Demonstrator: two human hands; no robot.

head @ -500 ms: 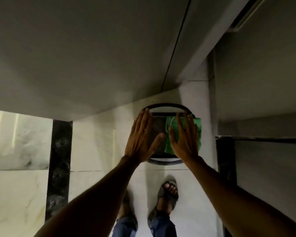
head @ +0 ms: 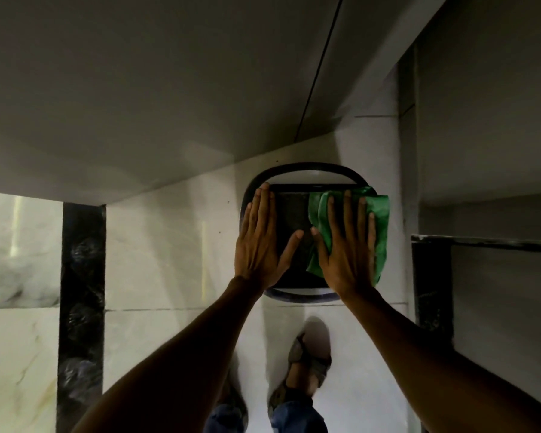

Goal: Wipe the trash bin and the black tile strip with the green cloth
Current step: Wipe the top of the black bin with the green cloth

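The trash bin [head: 289, 214] stands on the pale floor by the wall, seen from above, with a dark lid and a rounded rim. My left hand [head: 258, 245] lies flat on the left side of the lid with nothing in it. My right hand [head: 347, 248] presses the green cloth [head: 380, 220] flat on the right side of the lid; the cloth sticks out past my fingers and over the bin's right edge. A black tile strip [head: 80, 292] runs across the floor well to the left of the bin.
A grey wall or cabinet face [head: 169, 89] rises right behind the bin. At the right a dark-edged panel [head: 430, 292] stands close to the bin. My feet in sandals [head: 306, 367] are just below the bin on the marble floor [head: 163, 245].
My right hand and the green cloth have slid slightly to the right on the lid, and more cloth shows past the bin's edge. My left hand has stayed flat on the lid.
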